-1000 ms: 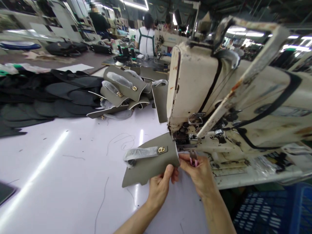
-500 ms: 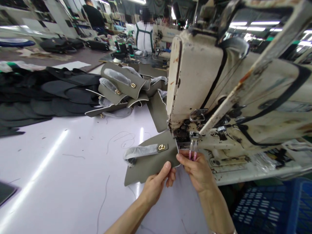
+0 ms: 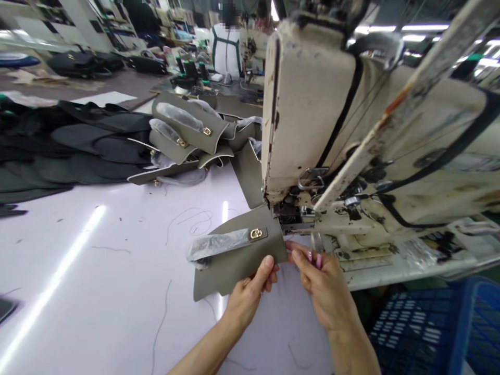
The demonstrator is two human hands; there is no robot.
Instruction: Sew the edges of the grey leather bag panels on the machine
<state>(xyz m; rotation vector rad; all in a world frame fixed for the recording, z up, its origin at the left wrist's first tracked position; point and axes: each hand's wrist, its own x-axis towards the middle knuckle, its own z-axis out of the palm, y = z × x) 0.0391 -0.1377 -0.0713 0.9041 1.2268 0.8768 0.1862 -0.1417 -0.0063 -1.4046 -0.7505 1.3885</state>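
Note:
An olive-grey leather bag panel (image 3: 238,263) lies partly over the white table, with its far right corner beside the sewing machine's needle area. On it sit a plastic-wrapped strap (image 3: 219,245) and a gold buckle (image 3: 256,234). My left hand (image 3: 250,291) pinches the panel's near edge, thumb on top. My right hand (image 3: 316,271) is closed around pink-handled thread snips (image 3: 316,250), blades pointing up and away. Its thumb and forefinger are at the panel's right edge; whether they grip it I cannot tell.
The sewing machine (image 3: 312,104) stands close on the right, above a blue plastic basket (image 3: 433,323). Similar olive panels (image 3: 187,125) pile behind, beside stacked black pieces (image 3: 86,140). Loose threads lie on the white table (image 3: 97,302). A person (image 3: 226,49) sits farther back.
My right hand's fingers have shifted at the panel's edge, and the snips have tilted and moved slightly right and down. The view has turned a little; the left hand keeps its pinch.

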